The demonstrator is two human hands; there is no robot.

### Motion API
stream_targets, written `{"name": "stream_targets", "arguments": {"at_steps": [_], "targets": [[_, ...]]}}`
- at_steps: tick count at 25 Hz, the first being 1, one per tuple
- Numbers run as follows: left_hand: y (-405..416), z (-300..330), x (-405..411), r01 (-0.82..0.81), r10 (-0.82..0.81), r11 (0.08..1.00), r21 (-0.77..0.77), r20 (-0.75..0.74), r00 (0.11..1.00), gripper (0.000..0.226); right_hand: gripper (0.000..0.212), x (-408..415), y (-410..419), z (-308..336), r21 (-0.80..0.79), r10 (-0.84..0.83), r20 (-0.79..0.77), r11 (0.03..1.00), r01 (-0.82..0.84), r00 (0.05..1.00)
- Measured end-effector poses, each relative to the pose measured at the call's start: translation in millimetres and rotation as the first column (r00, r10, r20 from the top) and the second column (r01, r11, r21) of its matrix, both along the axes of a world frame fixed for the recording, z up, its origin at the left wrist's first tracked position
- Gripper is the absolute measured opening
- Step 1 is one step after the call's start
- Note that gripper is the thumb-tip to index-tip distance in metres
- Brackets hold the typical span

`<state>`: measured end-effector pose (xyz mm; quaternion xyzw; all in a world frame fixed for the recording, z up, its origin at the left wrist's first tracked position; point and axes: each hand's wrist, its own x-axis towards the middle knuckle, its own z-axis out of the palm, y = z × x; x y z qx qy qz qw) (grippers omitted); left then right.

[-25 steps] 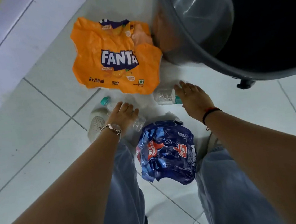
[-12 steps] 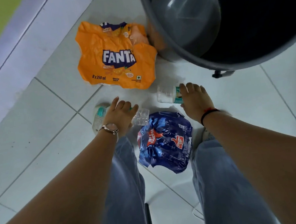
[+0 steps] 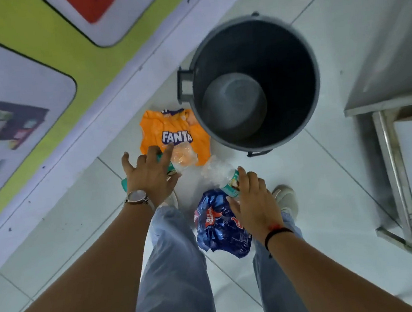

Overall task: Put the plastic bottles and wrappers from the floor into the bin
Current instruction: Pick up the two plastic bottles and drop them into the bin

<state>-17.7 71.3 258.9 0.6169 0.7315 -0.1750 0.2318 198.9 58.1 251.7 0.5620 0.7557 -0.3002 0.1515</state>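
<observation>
A clear bottle (image 3: pixel 184 159) sat under the left hand (image 3: pixel 151 173), fingers curled around it. A second bottle (image 3: pixel 221 177) was gripped by the right hand (image 3: pixel 250 198), above the blue wrapper (image 3: pixel 219 226), near the bin (image 3: pixel 255 83).

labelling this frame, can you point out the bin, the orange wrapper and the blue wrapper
bin (image 3: pixel 309 52): head view, on the grey rim at its right side
orange wrapper (image 3: pixel 154 129): head view, on the orange face left of the logo
blue wrapper (image 3: pixel 220 232): head view, on the crumpled blue middle

Left hand (image 3: pixel 149 176) fingers spread, right hand (image 3: pixel 250 199) fingers curled, both arms extended downward
</observation>
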Motion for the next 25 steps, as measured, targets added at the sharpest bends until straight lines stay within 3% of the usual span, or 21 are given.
{"name": "stream_targets", "arguments": {"at_steps": [3,5,8,10,12,16,21,23,25], "targets": [[35,41,0,-0.151,0.146,0.983,0.103,0.061,0.987,0.072,0.071,-8,34,38,0.090,-0.153,-0.140,0.982,0.167,0.978],[67,58,10,-0.303,0.259,0.938,0.171,0.239,0.936,0.075,0.072,-7,67,58,0.135,-0.258,-0.221,0.947,0.292,0.940],[118,57,41,-0.549,0.397,0.825,0.135,0.554,0.732,0.070,0.075,0,111,66,0.148,-0.425,-0.286,0.866,0.477,0.859],[146,47,66,-0.642,0.461,0.765,0.051,0.654,0.600,0.062,0.076,9,132,58,0.131,-0.494,-0.254,0.834,0.536,0.832],[162,33,84,-0.701,0.501,0.713,0.032,0.676,0.540,0.058,0.075,16,142,45,0.119,-0.526,-0.223,0.821,0.559,0.821],[166,2,92,-0.710,0.528,0.688,0.150,0.568,0.631,0.062,0.073,21,153,14,0.129,-0.540,-0.173,0.817,0.562,0.824],[157,-16,87,-0.611,0.454,0.693,0.382,0.426,0.782,0.063,0.075,20,165,-10,0.169,-0.499,-0.110,0.843,0.511,0.860],[145,-21,79,-0.616,0.490,0.663,0.425,0.374,0.787,0.061,0.075,19,158,-14,0.215,-0.468,0.019,0.865,0.453,0.884],[128,-24,66,-0.639,0.525,0.639,0.429,0.364,0.769,0.061,0.072,14,140,-12,0.255,-0.452,0.028,0.865,0.431,0.891]]}}
